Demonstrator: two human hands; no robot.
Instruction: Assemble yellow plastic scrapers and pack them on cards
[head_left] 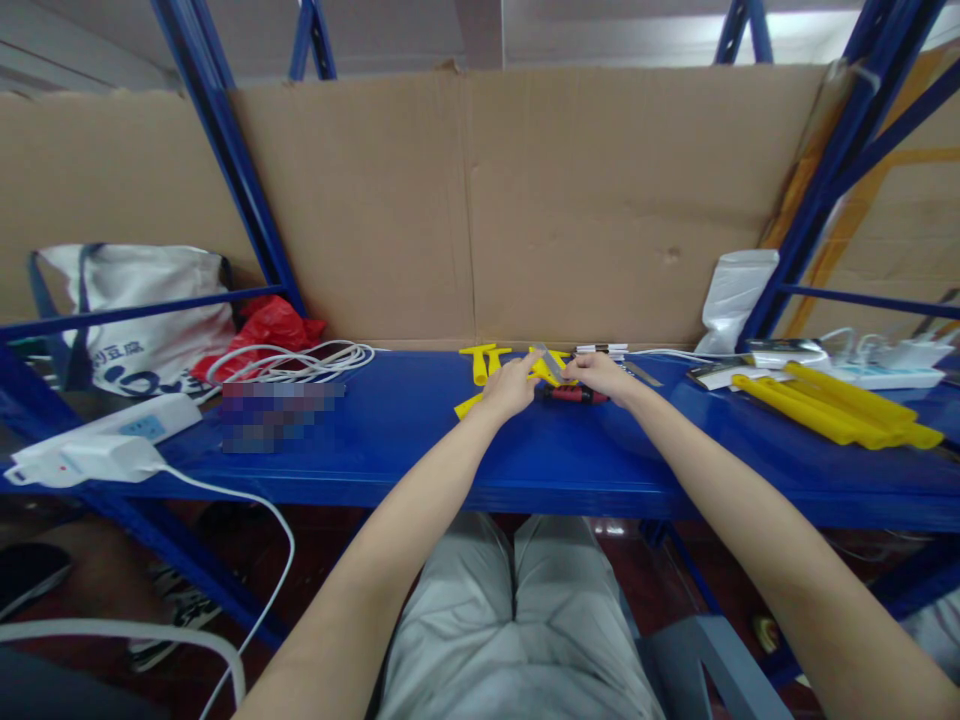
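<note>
My left hand (511, 388) is closed at a yellow plastic piece with a flat grey blade (553, 364) slanting across it. My right hand (601, 376) pinches the lower right end of that blade. Yellow T-shaped handles (480, 366) lie just beyond my left hand. Under my left wrist another yellow piece (466, 407) sticks out. Between and below my hands rests a red and black tool (576, 395), perhaps a screwdriver, partly covered by my right fingers. A loose grey strip (643, 374) lies right of my right hand.
On the right of the blue table (420, 460) lie long yellow tubes (832, 405) beside a power strip (885, 377). At left are a white power strip (112, 440), coiled white cable (330, 362), a red bag (274, 328) and a cloth bag (150, 310). Cardboard (375, 210) stands behind.
</note>
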